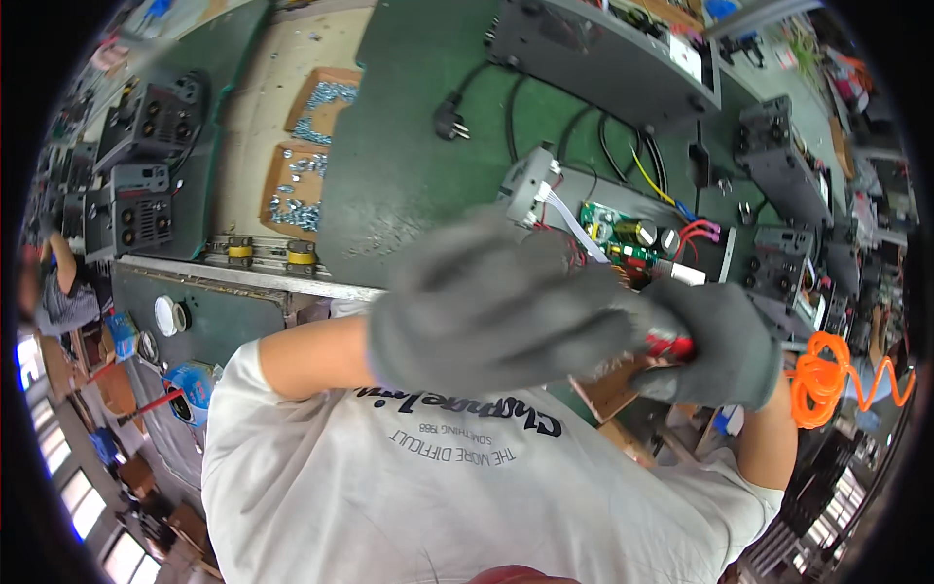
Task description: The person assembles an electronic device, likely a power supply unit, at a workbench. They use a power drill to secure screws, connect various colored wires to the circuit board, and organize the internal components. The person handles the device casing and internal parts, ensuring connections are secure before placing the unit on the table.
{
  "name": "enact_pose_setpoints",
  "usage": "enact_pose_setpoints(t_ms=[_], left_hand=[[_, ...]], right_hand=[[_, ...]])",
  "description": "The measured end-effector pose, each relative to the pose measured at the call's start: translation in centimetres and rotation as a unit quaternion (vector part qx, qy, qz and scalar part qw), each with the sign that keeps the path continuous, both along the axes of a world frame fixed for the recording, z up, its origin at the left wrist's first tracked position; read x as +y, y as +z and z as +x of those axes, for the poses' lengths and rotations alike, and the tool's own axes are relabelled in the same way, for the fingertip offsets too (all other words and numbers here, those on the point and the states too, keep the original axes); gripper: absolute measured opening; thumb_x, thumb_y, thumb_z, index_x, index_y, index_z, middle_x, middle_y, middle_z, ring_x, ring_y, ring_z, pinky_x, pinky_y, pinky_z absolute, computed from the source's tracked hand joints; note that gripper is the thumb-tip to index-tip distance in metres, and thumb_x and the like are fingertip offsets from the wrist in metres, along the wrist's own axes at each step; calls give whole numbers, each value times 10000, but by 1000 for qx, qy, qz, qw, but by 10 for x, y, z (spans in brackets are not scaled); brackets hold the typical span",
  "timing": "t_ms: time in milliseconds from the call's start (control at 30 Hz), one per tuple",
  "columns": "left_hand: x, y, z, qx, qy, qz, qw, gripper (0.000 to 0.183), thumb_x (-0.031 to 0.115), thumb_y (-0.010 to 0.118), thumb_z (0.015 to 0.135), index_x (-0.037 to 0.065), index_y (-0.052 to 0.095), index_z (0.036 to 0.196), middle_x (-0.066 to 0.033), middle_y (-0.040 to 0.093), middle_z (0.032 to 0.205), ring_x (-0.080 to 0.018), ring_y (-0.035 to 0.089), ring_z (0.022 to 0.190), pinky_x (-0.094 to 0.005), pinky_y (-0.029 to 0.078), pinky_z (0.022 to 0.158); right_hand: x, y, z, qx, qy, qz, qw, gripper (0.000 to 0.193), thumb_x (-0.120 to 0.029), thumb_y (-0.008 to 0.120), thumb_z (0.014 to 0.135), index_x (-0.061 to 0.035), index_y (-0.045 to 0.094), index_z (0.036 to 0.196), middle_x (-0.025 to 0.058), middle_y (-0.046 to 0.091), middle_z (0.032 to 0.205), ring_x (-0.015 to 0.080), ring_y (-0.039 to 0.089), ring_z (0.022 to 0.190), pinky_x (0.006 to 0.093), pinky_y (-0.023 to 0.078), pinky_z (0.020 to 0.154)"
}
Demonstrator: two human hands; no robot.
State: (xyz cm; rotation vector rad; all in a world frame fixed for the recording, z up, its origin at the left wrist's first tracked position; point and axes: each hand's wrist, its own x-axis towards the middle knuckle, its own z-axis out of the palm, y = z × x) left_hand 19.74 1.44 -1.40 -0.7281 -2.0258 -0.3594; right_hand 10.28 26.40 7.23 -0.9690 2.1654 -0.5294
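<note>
Both my hands wear dark grey gloves and meet in front of my chest. My left hand point(486, 316) is smeared by motion, its fingers reaching across toward the right one. Bent fingers of my right hand point(720, 346) close around a small red object point(669, 345), mostly hidden and too blurred to name. Just beyond the hands lies an opened grey device with a green circuit board point(608, 222), capacitors and red wires. A flat white ribbon cable point(574, 224) runs from its grey panel point(528, 185) toward the board.
Cardboard trays of screws point(295, 187) sit left on the bench. A black plug point(450, 121) lies on the green mat point(389, 165), near a large grey housing point(608, 58). Finished-looking grey units point(141, 209) stand at both sides. An orange coiled hose point(822, 382) hangs right.
</note>
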Motion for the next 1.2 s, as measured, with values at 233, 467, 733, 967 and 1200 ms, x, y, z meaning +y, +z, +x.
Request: enact_pose_setpoints(t_ms=[233, 467, 733, 967, 1200], left_hand=[[-29, -65, 27, -347, 16, 148, 926, 1208, 870, 562, 766, -153, 405, 1388, -398, 353, 1435, -551, 405, 1300, -631, 363, 1063], [-23, -71, 23, -488, 3, 150, 860, 1380, 841, 743, 584, -114, 314, 1483, -401, 239, 1510, -556, 346, 1356, -658, 300, 1099], [-18, -77, 23, -452, 26, 103, 886, 1180, 848, 602, 715, -113, 439, 1380, -371, 366, 1391, -523, 429, 1257, -657, 328, 1044], [-8, -91, 11, -307, 105, 49, 945, 654, 467, 581, 891, -93, 563, 1227, -277, 543, 1233, -450, 562, 1107, -623, 353, 1035], [11, -82, 6, -282, 228, 46, 931, 477, 342, 597, 863, -32, 624, 1158, -203, 608, 1177, -383, 615, 1075, -592, 346, 1065]], right_hand=[[50, -5, -41, 13, -6, 33, 999, 633, -386, 907, 521, -33, 694, 1002, 151, 694, 796, 375, 687, 711, 407, 540, 648], [37, -14, -48, 73, 50, 98, 991, 625, -419, 872, 447, -64, 710, 934, 114, 660, 717, 338, 623, 610, 425, 477, 579], [28, -37, -51, 138, 76, 63, 986, 564, -330, 819, 443, -80, 695, 933, 71, 593, 640, 279, 530, 542, 400, 409, 504], [25, -36, -43, 257, 130, 92, 953, 605, -366, 754, 456, -80, 687, 986, 38, 546, 663, 253, 532, 592, 404, 398, 515], [26, -46, -48, 188, 97, 54, 976, 599, -328, 784, 452, -88, 685, 991, 47, 576, 690, 262, 543, 593, 416, 410, 509]])
